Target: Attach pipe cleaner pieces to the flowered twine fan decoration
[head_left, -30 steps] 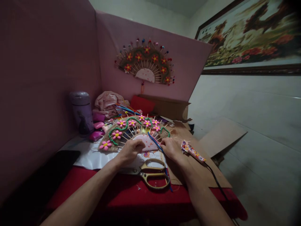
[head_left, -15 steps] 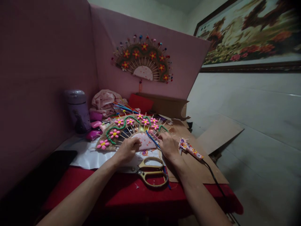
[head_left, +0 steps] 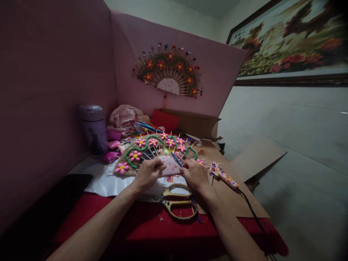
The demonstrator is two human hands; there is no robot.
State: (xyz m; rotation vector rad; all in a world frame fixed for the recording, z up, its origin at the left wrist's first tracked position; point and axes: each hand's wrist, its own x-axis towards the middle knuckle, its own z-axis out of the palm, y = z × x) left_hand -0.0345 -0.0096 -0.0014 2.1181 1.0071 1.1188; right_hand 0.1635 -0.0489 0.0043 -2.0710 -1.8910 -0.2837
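A half-round craft fan of wooden sticks, woven jute, green cord and pink flowers lies on the table. My left hand rests curled on its lower left edge, beside the pink dotted centre piece. My right hand pinches a thin blue stick at the fan's lower right, fingers closed around it. Gold-handled scissors lie just below both hands on the red cloth.
A spotted glue gun with a black cord lies right of my right hand on brown cardboard. A purple flask, pink cloth and coloured sticks crowd the back left. A finished fan hangs on the pink board.
My right hand has drawn in toward the fan's centre with the blue stick. The left hand stays on the fan. The camera view has shifted slightly.
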